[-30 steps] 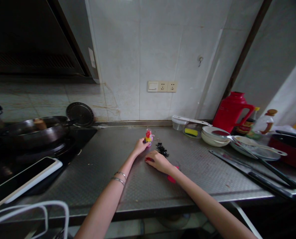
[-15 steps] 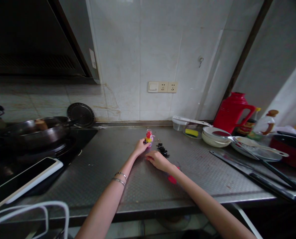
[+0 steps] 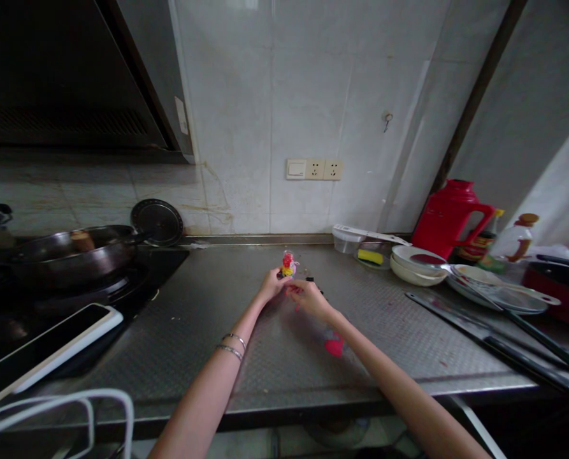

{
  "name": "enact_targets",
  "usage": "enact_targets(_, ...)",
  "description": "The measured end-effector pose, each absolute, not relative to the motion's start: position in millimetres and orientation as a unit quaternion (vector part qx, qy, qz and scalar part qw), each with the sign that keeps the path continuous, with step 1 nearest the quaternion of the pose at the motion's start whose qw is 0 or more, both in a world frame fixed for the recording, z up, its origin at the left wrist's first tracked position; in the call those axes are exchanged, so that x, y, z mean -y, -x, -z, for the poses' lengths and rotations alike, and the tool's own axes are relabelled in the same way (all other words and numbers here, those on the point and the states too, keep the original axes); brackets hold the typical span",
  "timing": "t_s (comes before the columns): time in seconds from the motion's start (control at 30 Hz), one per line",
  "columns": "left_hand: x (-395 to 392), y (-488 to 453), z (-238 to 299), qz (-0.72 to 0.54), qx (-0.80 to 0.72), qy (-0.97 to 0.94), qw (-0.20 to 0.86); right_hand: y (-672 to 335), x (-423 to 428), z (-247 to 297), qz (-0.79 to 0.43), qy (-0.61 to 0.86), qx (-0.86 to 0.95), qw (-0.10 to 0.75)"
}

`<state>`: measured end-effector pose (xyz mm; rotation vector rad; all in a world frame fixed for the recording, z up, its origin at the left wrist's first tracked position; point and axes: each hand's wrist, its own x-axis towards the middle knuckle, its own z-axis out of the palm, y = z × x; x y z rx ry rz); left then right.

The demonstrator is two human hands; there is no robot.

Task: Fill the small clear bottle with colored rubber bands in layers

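Observation:
My left hand [image 3: 269,285] is closed around a small clear container of red and yellow pieces [image 3: 288,263], held upright just above the steel counter [image 3: 208,319]. My right hand [image 3: 309,298] is raised beside it, fingers pinched on a small red piece that is too small to name. A little heap of black bits [image 3: 311,280] lies mostly hidden behind my right hand. A pink-red object [image 3: 334,346] rests on the counter under my right forearm.
A dark wok [image 3: 69,252] and a round lid [image 3: 157,222] stand on the stove at left, with a phone [image 3: 45,354] in front. At right are a red jug [image 3: 449,217], stacked bowls [image 3: 415,262], a plate, long knives [image 3: 485,335] and a sponge [image 3: 370,256].
My right hand has lifted off the counter and moved up toward the container, now covering most of the black bits. The left hand has stayed put.

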<state>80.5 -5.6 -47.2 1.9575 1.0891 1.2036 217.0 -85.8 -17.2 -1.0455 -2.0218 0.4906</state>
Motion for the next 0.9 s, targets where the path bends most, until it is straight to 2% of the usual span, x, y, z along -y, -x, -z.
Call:
enact_targets(0.17,9,-80,43,-0.431,-0.432,-0.749,0.259,-228,60,-23,-0.220,0.406,0.732,0.500)
enact_targets(0.3,9,-81,43,-0.429,-0.441,-0.746,0.255,-228,33,-50,-0.202,0.404,0.724,0.521)
enact_targets(0.5,6,-80,47,-0.435,-0.435,-0.748,0.250,-214,5,-58,-0.129,0.435,0.750,0.481)
enact_targets(0.9,4,-80,47,-0.428,-0.442,-0.746,0.257,-222,-2,-52,-0.038,0.472,0.818,0.327)
